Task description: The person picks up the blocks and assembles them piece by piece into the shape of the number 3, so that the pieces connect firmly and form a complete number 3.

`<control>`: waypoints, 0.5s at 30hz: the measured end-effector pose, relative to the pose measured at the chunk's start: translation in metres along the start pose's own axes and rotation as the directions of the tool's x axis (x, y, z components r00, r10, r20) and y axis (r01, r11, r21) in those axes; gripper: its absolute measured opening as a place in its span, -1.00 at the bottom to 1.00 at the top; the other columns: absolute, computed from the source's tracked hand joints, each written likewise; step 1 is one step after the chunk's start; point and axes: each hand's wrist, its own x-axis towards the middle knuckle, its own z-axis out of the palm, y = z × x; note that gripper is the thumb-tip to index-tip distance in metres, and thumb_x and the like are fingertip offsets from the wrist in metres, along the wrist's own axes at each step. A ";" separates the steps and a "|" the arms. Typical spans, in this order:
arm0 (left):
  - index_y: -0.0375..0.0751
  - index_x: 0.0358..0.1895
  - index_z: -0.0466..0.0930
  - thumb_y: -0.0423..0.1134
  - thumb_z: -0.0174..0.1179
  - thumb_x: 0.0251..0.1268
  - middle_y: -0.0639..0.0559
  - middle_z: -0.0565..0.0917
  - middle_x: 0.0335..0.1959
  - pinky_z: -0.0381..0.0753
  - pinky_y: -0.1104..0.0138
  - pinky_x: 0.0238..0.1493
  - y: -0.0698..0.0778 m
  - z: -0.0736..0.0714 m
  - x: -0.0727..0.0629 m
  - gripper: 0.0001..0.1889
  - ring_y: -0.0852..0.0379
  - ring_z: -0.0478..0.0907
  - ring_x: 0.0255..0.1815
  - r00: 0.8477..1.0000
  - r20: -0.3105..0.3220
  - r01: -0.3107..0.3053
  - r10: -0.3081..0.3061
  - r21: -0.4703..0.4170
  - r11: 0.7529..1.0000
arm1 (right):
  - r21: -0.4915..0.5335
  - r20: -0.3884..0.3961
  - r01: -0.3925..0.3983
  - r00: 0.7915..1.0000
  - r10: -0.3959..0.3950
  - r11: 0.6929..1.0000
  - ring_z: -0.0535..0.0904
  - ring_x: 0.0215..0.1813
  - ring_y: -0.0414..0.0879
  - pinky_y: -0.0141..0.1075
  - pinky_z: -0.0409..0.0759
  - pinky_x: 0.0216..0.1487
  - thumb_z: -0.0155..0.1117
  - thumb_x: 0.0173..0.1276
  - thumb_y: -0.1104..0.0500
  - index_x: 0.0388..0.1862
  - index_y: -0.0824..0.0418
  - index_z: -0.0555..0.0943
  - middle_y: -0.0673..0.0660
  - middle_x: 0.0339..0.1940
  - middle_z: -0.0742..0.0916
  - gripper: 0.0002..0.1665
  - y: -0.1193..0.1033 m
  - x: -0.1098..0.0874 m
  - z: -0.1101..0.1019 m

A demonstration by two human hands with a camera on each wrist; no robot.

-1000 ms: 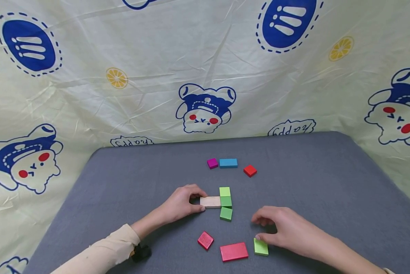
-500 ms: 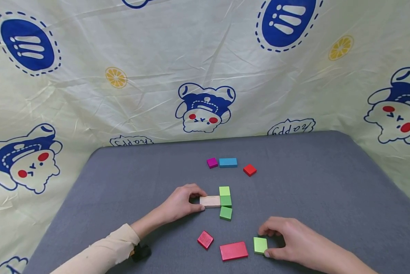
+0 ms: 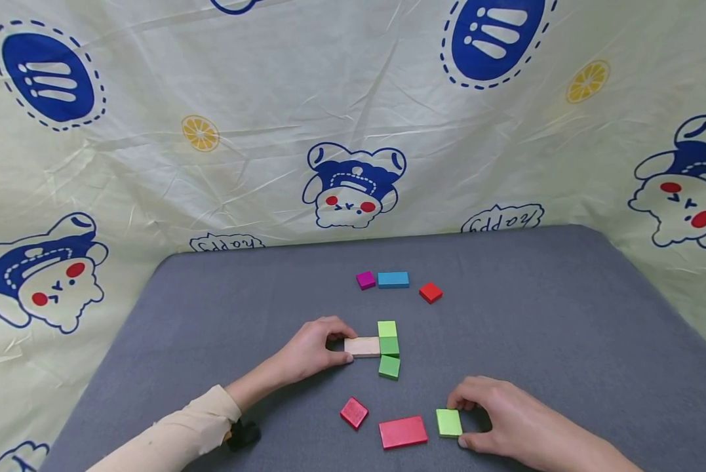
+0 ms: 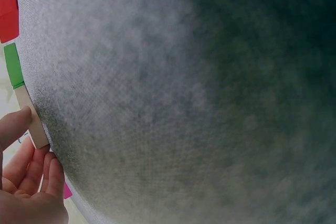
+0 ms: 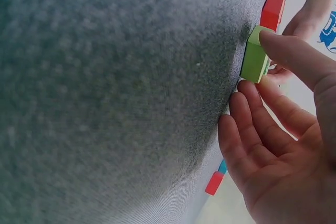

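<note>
My left hand (image 3: 316,352) pinches the left end of a pale wooden block (image 3: 362,347), thumb on the near side and fingers on the far side. The block's right end meets a green block (image 3: 389,347). Behind that one sits a yellow-green block (image 3: 387,329), and a second green block (image 3: 389,368) lies slightly turned in front. At the lower right, my right hand (image 3: 500,419) pinches a light green square block (image 3: 449,423) between thumb and fingers. The right wrist view shows the thumb on one face of this light green block (image 5: 254,59) and fingertips at its opposite end.
A red rectangular block (image 3: 403,432) lies just left of the light green one, with a turned red block (image 3: 354,413) further left. Toward the back are a magenta block (image 3: 366,280), a blue block (image 3: 393,280) and a red block (image 3: 431,293). A printed curtain hangs behind the grey table (image 3: 240,288).
My right hand has moved toward me and slightly right, and its thumb and fingers have closed on the light green block. My left hand keeps its hold on the wooden block.
</note>
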 end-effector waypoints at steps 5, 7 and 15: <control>-0.03 -0.04 0.69 -0.27 0.40 0.17 0.25 0.58 -0.17 0.50 0.26 -0.01 0.000 0.000 0.000 -0.73 0.21 0.49 -0.11 1.000 0.001 0.003 -0.003 -0.002 1.000 | -0.008 0.006 -0.002 1.000 0.002 1.000 0.47 -0.21 -0.33 -0.34 0.53 -0.19 0.48 0.16 0.04 -0.12 -0.21 0.60 -0.30 -0.26 0.57 -0.67 0.000 0.002 0.000; -0.02 -0.04 0.69 -0.27 0.40 0.17 0.25 0.59 -0.17 0.50 0.26 0.00 0.000 0.000 0.000 -0.73 0.22 0.49 -0.11 1.000 0.001 0.005 -0.005 -0.001 1.000 | -0.023 -0.007 0.023 1.000 -0.024 0.999 0.47 -0.21 -0.34 -0.34 0.53 -0.19 0.48 0.17 0.06 -0.12 -0.21 0.60 -0.31 -0.25 0.56 -0.67 0.000 0.003 0.000; -0.04 -0.03 0.69 -0.27 0.40 0.18 0.24 0.59 -0.17 0.50 0.27 0.00 0.001 0.000 0.000 -0.73 0.22 0.49 -0.11 1.000 0.002 0.009 -0.009 -0.004 1.000 | -0.089 -0.087 0.095 0.991 -0.103 0.991 0.47 -0.22 -0.35 -0.34 0.54 -0.20 0.49 0.13 0.14 -0.15 -0.23 0.60 -0.33 -0.28 0.55 -0.63 -0.002 0.009 0.001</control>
